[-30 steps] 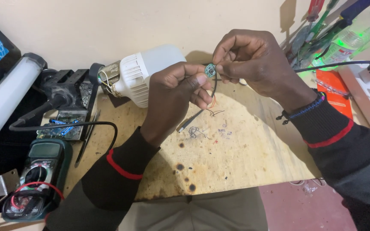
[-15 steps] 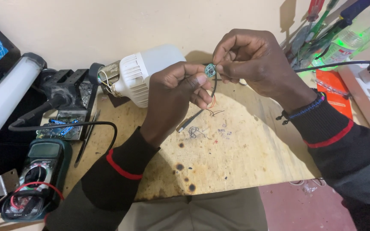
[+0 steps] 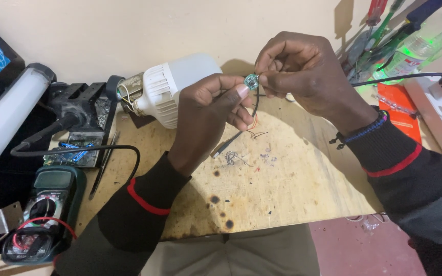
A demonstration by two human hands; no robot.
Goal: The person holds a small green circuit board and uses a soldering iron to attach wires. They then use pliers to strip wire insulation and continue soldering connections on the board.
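Head view: the left hand (image 3: 208, 110) and right hand (image 3: 303, 71) both pinch a tiny round green circuit board (image 3: 251, 81) above the wooden counter (image 3: 282, 189). Its thin black wire (image 3: 241, 130) hangs down. Bare orange ends could snap if tugged. The white bulb (image 3: 172, 92) looks smooth and ribbed.

White bulb (image 3: 180, 84), green board (image 3: 251, 81), scorch-spotted tan bench (image 3: 292, 189).

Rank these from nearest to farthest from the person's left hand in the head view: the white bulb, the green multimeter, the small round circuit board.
1. Small round circuit board: pinched at the left hand's fingertips.
2. White bulb: just behind the hand, lying on the bench.
3. Green multimeter: far left, at the near bench edge.
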